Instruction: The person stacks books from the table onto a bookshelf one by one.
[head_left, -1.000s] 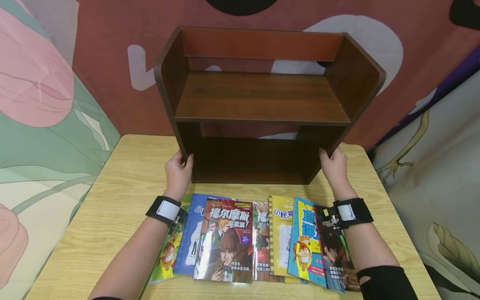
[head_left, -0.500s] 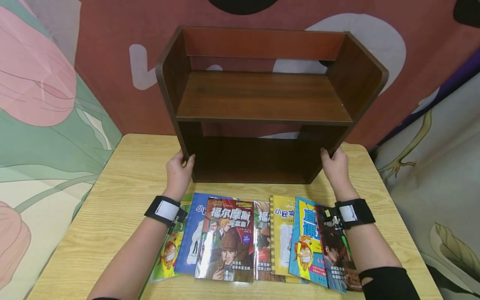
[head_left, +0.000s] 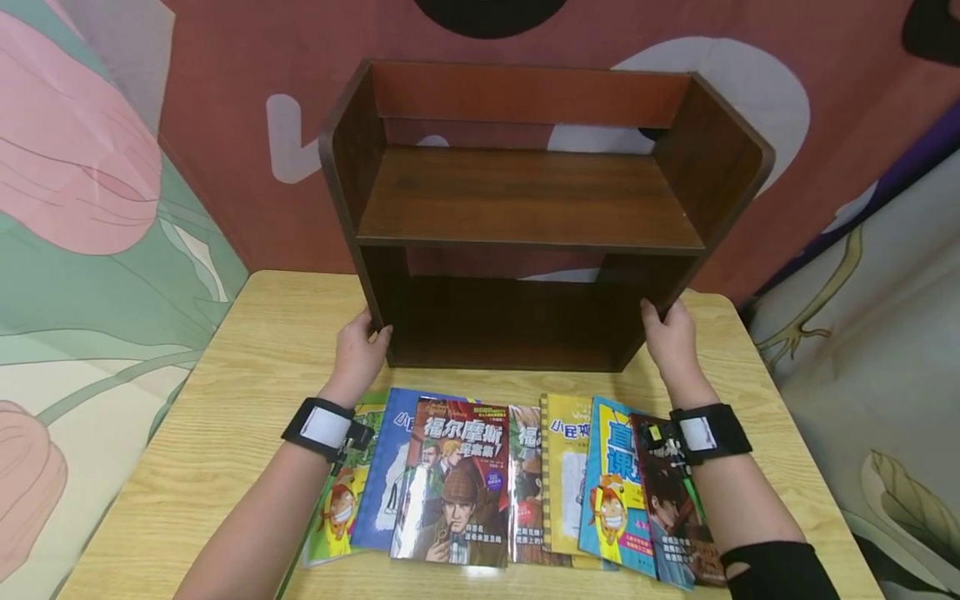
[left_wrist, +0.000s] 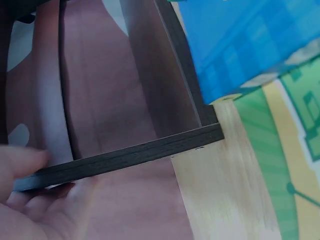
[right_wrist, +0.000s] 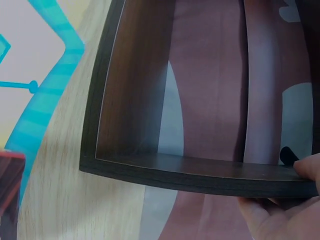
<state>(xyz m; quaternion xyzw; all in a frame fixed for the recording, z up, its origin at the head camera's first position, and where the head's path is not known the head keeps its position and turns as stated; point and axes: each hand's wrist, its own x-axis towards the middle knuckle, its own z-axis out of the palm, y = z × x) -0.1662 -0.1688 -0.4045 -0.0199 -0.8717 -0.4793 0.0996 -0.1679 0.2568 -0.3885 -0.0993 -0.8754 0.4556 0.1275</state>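
Nearest, a black sleeve (head_left: 780,571) is covering part of the right forearm, and black wristbands (head_left: 324,425) are wrapping both wrists. Between the forearms, books are lying in an overlapping row on the wood-grain table (head_left: 195,417). From left to right these are a green book (head_left: 339,510) showing a grinning cartoon child, a blue book (head_left: 381,492), a Sherlock Holmes book (head_left: 450,492) overlapping its neighbours, a second Holmes book (head_left: 527,492), a yellow book (head_left: 566,467), a light-blue cartoon book (head_left: 618,496) and a dark red book (head_left: 678,525) that is partly sitting beneath the right wrist.

Past the books, the left hand (head_left: 358,350) is pinching the left side panel of a dark wooden two-tier bookshelf (head_left: 528,196), thumb inside and fingers outside. The right hand (head_left: 670,337) is gripping the right side panel in the same way. The bookshelf is standing upright just beyond the books; whether its base is touching the table cannot be told. Behind it, a reddish-brown backdrop (head_left: 225,125) is hanging, and a tulip-patterned cloth (head_left: 75,167) is covering the left side.
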